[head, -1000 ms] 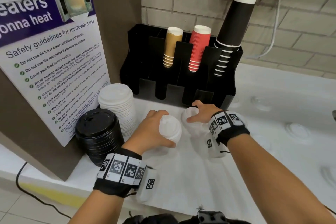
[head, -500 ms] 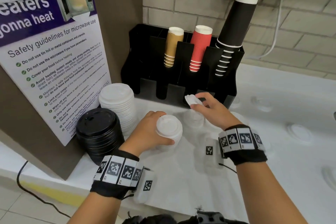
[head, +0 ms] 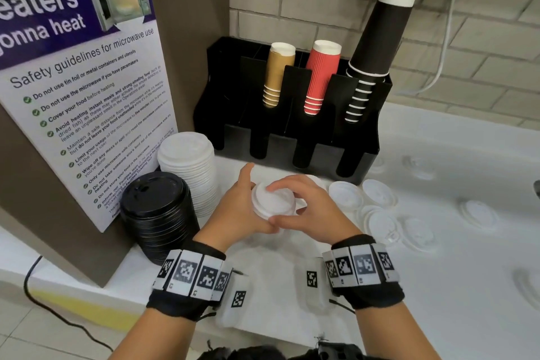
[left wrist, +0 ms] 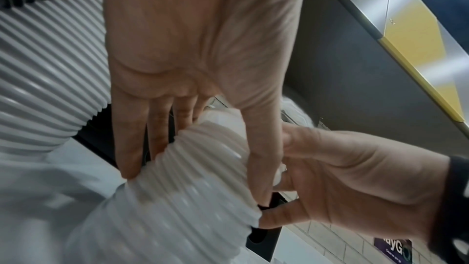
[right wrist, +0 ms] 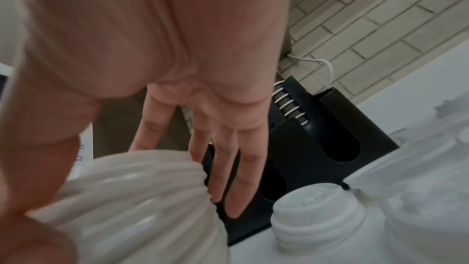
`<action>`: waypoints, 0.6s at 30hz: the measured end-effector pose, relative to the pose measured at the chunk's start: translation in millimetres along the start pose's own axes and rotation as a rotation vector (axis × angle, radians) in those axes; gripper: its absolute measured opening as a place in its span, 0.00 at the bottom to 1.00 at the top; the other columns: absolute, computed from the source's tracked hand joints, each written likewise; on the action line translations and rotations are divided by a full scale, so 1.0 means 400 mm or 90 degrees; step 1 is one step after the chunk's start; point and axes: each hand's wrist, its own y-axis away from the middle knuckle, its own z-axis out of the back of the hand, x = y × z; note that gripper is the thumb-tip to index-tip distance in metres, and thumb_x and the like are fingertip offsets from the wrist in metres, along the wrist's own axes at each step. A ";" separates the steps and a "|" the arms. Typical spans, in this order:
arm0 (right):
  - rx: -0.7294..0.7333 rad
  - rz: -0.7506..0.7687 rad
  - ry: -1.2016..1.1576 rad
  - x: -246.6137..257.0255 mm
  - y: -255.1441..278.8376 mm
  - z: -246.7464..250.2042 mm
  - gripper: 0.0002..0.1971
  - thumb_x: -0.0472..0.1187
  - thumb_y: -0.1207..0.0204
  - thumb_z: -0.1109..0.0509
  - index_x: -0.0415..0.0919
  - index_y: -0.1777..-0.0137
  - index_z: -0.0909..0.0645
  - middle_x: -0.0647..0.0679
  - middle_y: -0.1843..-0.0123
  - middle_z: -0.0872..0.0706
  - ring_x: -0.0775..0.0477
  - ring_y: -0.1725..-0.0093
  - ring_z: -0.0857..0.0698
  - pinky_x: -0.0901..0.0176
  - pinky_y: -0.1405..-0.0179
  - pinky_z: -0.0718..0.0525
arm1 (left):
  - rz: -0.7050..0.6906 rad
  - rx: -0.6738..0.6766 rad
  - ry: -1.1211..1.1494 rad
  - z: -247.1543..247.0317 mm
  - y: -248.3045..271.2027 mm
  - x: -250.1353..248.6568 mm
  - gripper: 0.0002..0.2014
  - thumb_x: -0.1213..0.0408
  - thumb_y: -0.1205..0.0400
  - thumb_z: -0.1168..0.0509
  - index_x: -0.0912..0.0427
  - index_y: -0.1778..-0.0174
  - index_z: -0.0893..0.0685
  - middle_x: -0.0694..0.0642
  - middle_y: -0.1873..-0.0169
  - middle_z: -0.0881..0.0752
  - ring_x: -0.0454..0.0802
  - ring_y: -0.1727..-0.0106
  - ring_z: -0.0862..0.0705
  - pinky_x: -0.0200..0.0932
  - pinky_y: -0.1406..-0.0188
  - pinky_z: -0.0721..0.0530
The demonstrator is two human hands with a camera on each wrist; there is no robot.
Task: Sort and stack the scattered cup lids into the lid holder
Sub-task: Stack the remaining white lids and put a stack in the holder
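My left hand (head: 233, 210) grips a short stack of small white lids (head: 270, 203) just above the counter, in front of the black lid holder (head: 228, 82). In the left wrist view its fingers and thumb wrap the ribbed lid stack (left wrist: 198, 168). My right hand (head: 304, 207) lies over the top lid, fingers curled on it and thumb at the near rim. The right wrist view shows the right hand's fingers (right wrist: 223, 168) down the far side of the stack (right wrist: 142, 198). Several loose white lids (head: 344, 194) lie on the counter to the right.
A tall pile of large white lids (head: 188, 164) and a pile of black lids (head: 157, 207) stand at the left by a poster panel (head: 81, 82). Tan (head: 277, 73), red (head: 321, 76) and black cups (head: 377, 38) fill the holder's upper slots. More lids (head: 476, 212) lie far right.
My right hand lifted a white lid from near the holder and carried it left onto the stack in my left hand. The left hand kept its hold.
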 end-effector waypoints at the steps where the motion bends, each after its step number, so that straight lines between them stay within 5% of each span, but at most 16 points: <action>1: 0.009 -0.003 0.012 0.000 -0.001 0.000 0.23 0.41 0.35 0.17 0.60 0.42 0.18 0.59 0.37 0.24 0.67 0.37 0.27 0.67 0.44 0.27 | -0.002 0.000 -0.001 -0.001 0.000 0.000 0.63 0.59 0.39 0.15 0.48 0.16 0.53 0.34 0.52 0.25 0.30 0.52 0.23 0.21 0.62 0.25; 6: 0.052 -0.023 0.038 -0.005 -0.006 0.008 0.20 0.43 0.32 0.19 0.63 0.43 0.17 0.58 0.33 0.29 0.58 0.33 0.29 0.60 0.37 0.25 | -0.010 0.005 -0.006 0.001 0.003 -0.005 0.59 0.60 0.40 0.15 0.49 0.17 0.45 0.35 0.49 0.27 0.38 0.48 0.22 0.24 0.58 0.28; 11: 0.082 -0.011 0.009 -0.013 -0.008 0.017 0.16 0.46 0.31 0.21 0.67 0.47 0.17 0.66 0.37 0.24 0.68 0.36 0.27 0.76 0.42 0.28 | -0.033 0.001 -0.061 0.003 0.003 -0.013 0.40 0.60 0.41 0.15 0.48 0.33 0.23 0.44 0.47 0.24 0.45 0.43 0.22 0.27 0.54 0.28; 15: -0.074 -0.114 0.097 -0.043 -0.072 0.081 0.12 0.49 0.22 0.29 0.55 0.39 0.18 0.53 0.36 0.18 0.51 0.34 0.21 0.62 0.34 0.26 | -0.017 -0.009 -0.059 0.005 0.002 -0.016 0.40 0.62 0.41 0.14 0.51 0.33 0.23 0.48 0.41 0.23 0.46 0.42 0.23 0.37 0.45 0.28; 18: 0.042 -0.276 0.327 -0.083 -0.131 0.123 0.30 0.54 0.25 0.28 0.51 0.23 0.30 0.43 0.27 0.25 0.41 0.28 0.26 0.49 0.28 0.27 | -0.013 -0.006 -0.061 0.004 0.003 -0.017 0.40 0.62 0.41 0.14 0.51 0.33 0.23 0.49 0.40 0.23 0.46 0.41 0.24 0.37 0.42 0.29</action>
